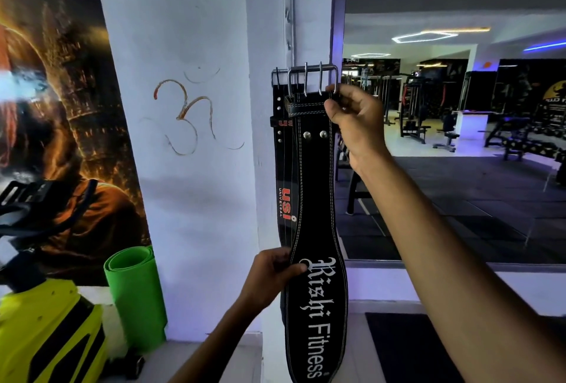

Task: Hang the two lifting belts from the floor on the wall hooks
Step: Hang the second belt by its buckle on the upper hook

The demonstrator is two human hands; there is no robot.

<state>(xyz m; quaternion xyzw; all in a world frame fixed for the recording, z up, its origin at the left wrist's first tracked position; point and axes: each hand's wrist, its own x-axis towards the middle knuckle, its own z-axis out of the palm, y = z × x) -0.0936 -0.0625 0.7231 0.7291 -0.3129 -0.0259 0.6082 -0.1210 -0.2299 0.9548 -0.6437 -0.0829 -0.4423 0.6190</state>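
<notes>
Left hand [272, 272] pinches the front belt [315, 214] low; right hand [355, 116] grips its buckle [312, 79] at 12 o'clock, so probably seat that squarely on the hook rail [290, 21].

Commercial gym, shown by weight machines [412, 107] and benches [447, 139] seen beyond the white pillar [196, 168], dark rubber flooring [459, 199] right of it, rolled green mat [134, 297] stood left of it

The right hand [355, 116] is raised high on an outstretched bare arm, fingers curled shut in a pinch, knuckles facing the camera. The left hand [271, 275] sits lower and nearer, forearm angled up from below, thumb pressed forward and fingers closed behind in a grip.
</notes>
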